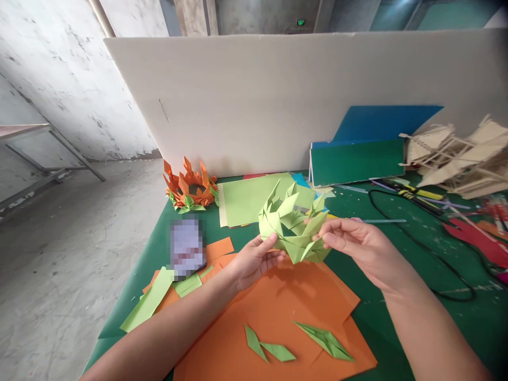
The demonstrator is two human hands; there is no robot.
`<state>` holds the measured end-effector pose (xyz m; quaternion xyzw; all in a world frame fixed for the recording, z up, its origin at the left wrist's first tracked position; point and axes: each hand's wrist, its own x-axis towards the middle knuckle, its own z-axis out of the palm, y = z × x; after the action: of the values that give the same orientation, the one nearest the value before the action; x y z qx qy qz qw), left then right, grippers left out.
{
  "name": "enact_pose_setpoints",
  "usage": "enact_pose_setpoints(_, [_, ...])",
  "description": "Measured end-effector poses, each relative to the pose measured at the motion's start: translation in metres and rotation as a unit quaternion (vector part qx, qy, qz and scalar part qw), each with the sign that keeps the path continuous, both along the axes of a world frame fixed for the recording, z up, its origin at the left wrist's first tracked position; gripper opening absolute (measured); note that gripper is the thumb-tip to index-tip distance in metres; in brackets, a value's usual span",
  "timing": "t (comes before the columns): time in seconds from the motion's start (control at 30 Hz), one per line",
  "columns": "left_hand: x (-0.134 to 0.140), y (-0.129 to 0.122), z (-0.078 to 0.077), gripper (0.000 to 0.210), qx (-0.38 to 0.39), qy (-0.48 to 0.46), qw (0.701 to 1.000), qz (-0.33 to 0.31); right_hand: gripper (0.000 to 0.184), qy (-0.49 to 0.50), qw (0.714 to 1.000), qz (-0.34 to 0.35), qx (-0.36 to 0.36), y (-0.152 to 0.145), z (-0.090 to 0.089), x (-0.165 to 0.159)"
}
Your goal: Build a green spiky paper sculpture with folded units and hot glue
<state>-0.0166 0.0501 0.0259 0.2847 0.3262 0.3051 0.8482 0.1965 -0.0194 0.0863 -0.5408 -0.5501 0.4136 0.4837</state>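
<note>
Between my two hands, above the table, hangs a ring-shaped light green folded-paper crown [296, 247] with pointed leaves around it. My left hand [260, 259] grips its left lower side, thumb on the front and fingers beneath. On the right edge, my right hand [349, 238] pinches a leaf between thumb and fingertips. Below lie large orange paper sheets [273, 307], with several loose folded green paper pieces [325, 339] on them near my side. An orange folded-paper crown [184, 190] with green leaves at its base stands at the back left.
A phone [188, 246] with a blurred screen lies left, beside green paper strips [148, 301]. Light green sheets [242, 201] lie behind the crown. At right are a black cord [420, 243], a glue gun [416, 193], red paper [476, 241] and a wooden stick model [456, 159]. A pale board [257, 100] closes the back.
</note>
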Motion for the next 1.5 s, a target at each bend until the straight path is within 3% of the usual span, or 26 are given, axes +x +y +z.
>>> enact_pose_setpoints(0.17, [0.004,-0.004,-0.008,0.039,0.082,0.033,0.995,0.036,0.023,-0.081,0.991,-0.072,0.084,0.004,0.021,0.002])
enact_pose_setpoints(0.33, [0.003,-0.007,-0.012,0.035,0.137,0.037,0.988,0.057,0.025,-0.184,0.969,-0.156,0.043,0.022,0.036,0.003])
enact_pose_setpoints(0.47, [0.002,-0.009,-0.013,0.034,0.149,0.039,0.985,0.078,0.027,-0.127,0.985,-0.12,0.001,0.041,0.026,0.006])
enact_pose_setpoints(0.7, [0.003,-0.009,-0.016,0.038,0.149,0.047,0.985,0.077,0.036,-0.129,0.99,-0.003,-0.065,0.053,0.017,0.01])
enact_pose_setpoints(0.83, [0.004,-0.011,-0.015,0.036,0.159,0.051,0.983,0.079,0.035,-0.099,0.99,-0.021,-0.099,0.052,0.02,0.019])
enact_pose_setpoints(1.03, [0.008,-0.016,-0.016,0.035,0.171,0.078,0.977,0.099,0.028,-0.201,0.975,-0.09,0.002,0.04,0.026,0.01])
enact_pose_setpoints(1.3, [0.009,-0.015,-0.014,0.032,0.165,0.043,0.978,0.119,0.017,-0.332,0.94,-0.058,0.053,0.041,0.02,-0.013])
enact_pose_setpoints(1.5, [0.009,-0.016,-0.014,0.034,0.141,0.022,0.981,0.134,0.014,-0.457,0.847,-0.105,0.25,0.034,0.025,-0.031])
